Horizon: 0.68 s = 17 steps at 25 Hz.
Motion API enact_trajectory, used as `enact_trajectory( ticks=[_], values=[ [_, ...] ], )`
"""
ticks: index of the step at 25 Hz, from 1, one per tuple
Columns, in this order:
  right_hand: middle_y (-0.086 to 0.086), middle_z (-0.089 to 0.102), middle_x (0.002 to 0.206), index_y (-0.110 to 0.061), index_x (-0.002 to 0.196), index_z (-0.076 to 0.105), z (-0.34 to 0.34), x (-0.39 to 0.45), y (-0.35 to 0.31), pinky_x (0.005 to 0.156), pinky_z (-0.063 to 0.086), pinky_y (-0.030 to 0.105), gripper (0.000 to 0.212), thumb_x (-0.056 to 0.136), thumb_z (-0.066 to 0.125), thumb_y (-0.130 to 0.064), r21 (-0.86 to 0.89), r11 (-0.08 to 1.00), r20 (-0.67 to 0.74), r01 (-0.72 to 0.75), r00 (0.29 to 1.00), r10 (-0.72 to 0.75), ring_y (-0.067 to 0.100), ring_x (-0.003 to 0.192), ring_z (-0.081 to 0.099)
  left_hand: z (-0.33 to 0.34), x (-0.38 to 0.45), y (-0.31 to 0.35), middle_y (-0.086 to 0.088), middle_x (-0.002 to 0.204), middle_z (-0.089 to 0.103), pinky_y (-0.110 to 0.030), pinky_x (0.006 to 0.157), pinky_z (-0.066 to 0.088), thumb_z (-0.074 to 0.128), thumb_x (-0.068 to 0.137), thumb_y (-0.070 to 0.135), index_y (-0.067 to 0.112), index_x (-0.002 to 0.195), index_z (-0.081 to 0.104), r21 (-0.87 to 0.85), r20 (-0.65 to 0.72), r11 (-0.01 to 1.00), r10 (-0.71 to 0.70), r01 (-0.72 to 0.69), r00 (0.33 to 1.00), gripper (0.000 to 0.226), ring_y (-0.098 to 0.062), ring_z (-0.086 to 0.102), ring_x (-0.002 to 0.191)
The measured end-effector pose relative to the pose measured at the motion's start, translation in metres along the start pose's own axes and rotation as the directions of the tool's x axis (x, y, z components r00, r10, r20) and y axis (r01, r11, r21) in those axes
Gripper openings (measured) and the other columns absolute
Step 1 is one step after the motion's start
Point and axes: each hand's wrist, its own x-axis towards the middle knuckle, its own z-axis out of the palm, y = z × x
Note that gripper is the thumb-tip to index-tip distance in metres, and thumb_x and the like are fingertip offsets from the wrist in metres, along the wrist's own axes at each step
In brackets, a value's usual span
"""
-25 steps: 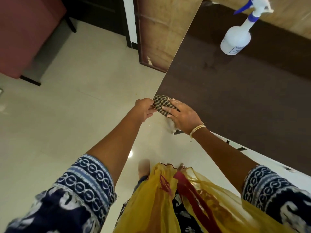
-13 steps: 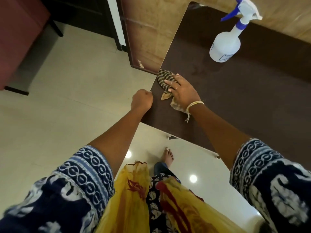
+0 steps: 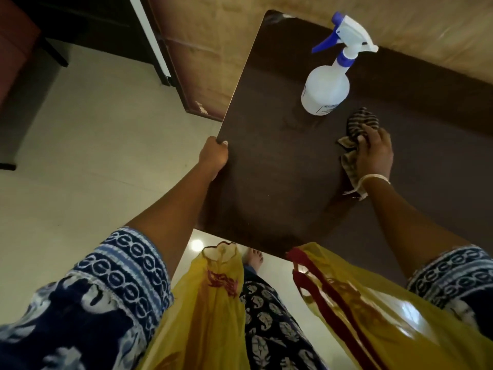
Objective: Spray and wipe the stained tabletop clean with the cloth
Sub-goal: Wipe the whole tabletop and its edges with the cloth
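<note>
The dark brown tabletop fills the right half of the view, with faint smudges just left of the bottle's base. A white spray bottle with a blue trigger stands upright near the far edge. My right hand presses a striped brown cloth flat on the tabletop, just to the right of and nearer than the bottle. My left hand grips the table's left edge, fingers curled over the rim.
A wooden panel wall runs behind the table. Pale tiled floor lies to the left, with a red seat at the far left. A yellow scarf hangs down below, overlapping the table's near edge.
My right hand has slid the cloth from the table's left edge rightward to beside the bottle. My left hand has let go of the cloth and taken hold of the table edge.
</note>
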Motion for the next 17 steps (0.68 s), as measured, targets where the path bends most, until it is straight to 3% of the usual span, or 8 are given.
enact_trajectory(
  ticks=[5,9,11,15,17],
  values=[
    [0.011,0.038,0.152,-0.023,0.137,0.055,0.014,-0.027,-0.027,0.115,0.031,0.041,0.038,0.099,0.049,-0.027,-0.058,0.979,0.136,0.197,0.973,-0.188,0.029,0.141,0.034,-0.010,0.012,-0.003,-0.014,0.131,0.059,-0.040,0.104,0.043,0.047,0.101,0.024,0.004,0.129,0.055,-0.113,0.140,0.993,-0.015,0.031,0.990,0.035,-0.033,0.055,0.120],
    [0.019,0.047,0.143,-0.018,0.132,0.060,0.034,-0.105,-0.063,0.111,0.035,0.040,0.036,0.096,0.054,-0.023,-0.021,0.896,0.199,0.445,0.880,-0.432,0.034,0.135,0.042,-0.015,0.009,-0.006,-0.012,0.127,0.062,-0.045,0.105,0.044,0.047,0.101,0.025,0.006,0.127,0.057,-0.138,0.197,0.988,-0.037,0.065,0.980,0.034,-0.031,0.058,0.116],
    [0.018,0.048,0.143,-0.019,0.133,0.059,0.044,-0.150,-0.080,0.111,0.038,0.043,0.038,0.096,0.054,-0.024,-0.037,0.869,0.226,0.494,0.851,-0.474,0.033,0.135,0.043,-0.022,0.005,-0.010,-0.011,0.123,0.063,-0.043,0.103,0.046,0.046,0.102,0.024,0.005,0.126,0.058,-0.193,0.239,0.979,-0.023,0.070,0.971,0.033,-0.029,0.060,0.113],
    [0.013,0.045,0.147,-0.022,0.136,0.056,0.065,-0.230,-0.124,0.114,0.034,0.039,0.038,0.099,0.049,-0.030,-0.067,0.955,0.133,0.288,0.952,-0.277,0.029,0.139,0.037,-0.051,-0.018,-0.035,-0.003,0.101,0.065,-0.031,0.076,0.051,0.041,0.104,0.019,0.010,0.121,0.059,-0.295,0.448,0.929,-0.073,0.224,0.891,0.027,-0.018,0.062,0.086],
    [0.012,0.042,0.149,-0.022,0.138,0.052,0.081,-0.254,-0.153,0.116,0.030,0.038,0.039,0.101,0.045,-0.031,-0.091,0.988,0.069,0.121,0.991,-0.115,0.028,0.142,0.033,-0.070,-0.023,-0.055,-0.002,0.095,0.065,-0.031,0.074,0.052,0.040,0.104,0.018,0.010,0.127,0.058,-0.261,0.539,0.928,-0.087,0.265,0.838,0.030,-0.016,0.063,0.081]
  ],
)
